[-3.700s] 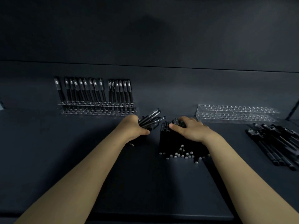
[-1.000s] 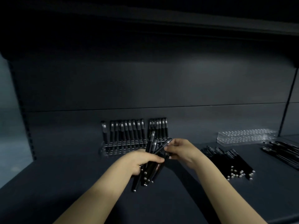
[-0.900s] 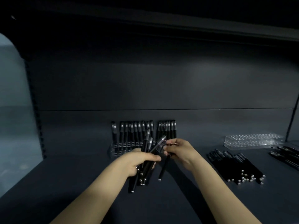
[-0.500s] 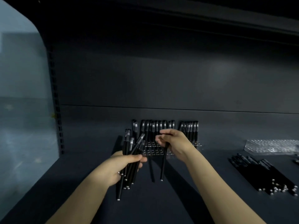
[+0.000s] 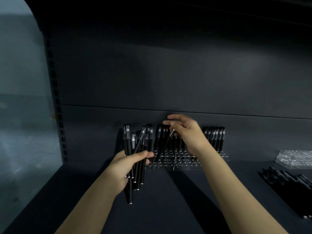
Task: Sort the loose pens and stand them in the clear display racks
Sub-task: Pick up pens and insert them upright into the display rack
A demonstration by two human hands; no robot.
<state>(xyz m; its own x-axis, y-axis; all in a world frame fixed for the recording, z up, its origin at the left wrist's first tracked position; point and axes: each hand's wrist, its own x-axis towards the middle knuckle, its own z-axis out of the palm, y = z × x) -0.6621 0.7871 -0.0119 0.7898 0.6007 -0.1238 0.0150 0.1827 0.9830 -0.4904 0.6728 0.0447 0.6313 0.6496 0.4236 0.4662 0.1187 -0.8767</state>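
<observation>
A bundle of slim black pens [image 5: 135, 159] is clasped upright in the left hand [image 5: 125, 168], silver-banded caps fanned above the fist and barrel ends hanging below it. A single pen [image 5: 166, 142] is pinched at its cap by the right hand [image 5: 185, 130], its other fingers spread, and slants down into the clear, hole-studded rack [image 5: 179, 158] along the shelf's [image 5: 168, 208] back edge. Loose pens [image 5: 287, 188] lie near the right edge, before a second clear rack [image 5: 295, 157].
</observation>
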